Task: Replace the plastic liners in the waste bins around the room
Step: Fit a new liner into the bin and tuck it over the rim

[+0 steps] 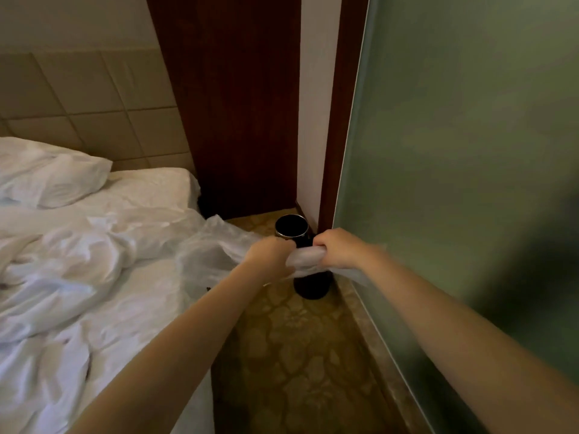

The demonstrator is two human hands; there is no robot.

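Plastic liner [216, 249], thin translucent white, was stretched between both hands. It was bunched into a twisted band in the short gap between them. The rest of it billowed out left of the left hand [269, 255], over the edge of the bed [141, 189]. The left hand gripped the liner in a closed fist, fingers curled round the plastic. The right hand [340, 247] gripped it the same way, knuckles up, just beside the left. A loose tail of plastic trailed under the right wrist. Both forearms were bare and reached forward.

Waste bin [311, 288], black and round with a shiny metal rim, stood upright on the carpet [297, 355] just beyond and below the hands. Its middle was hidden behind the hands and the liner. Its open mouth showed above them and its base below, and the inside looked dark.

The bin sat in the corner, right of it the foot of a frosted green glass panel [470, 151] that ran along right of the right hand. A pale stone strip [369, 333] ran along the foot of the glass. The carpet, yellowish and patterned, lay under both arms.

Left of the left hand, the bed carried a rumpled white duvet [62, 270]. A white pillow [47, 170] lay further left and beyond, against a beige padded headboard [94, 98]. A dark wood panel [235, 104] rose beyond the hands, above the bin.
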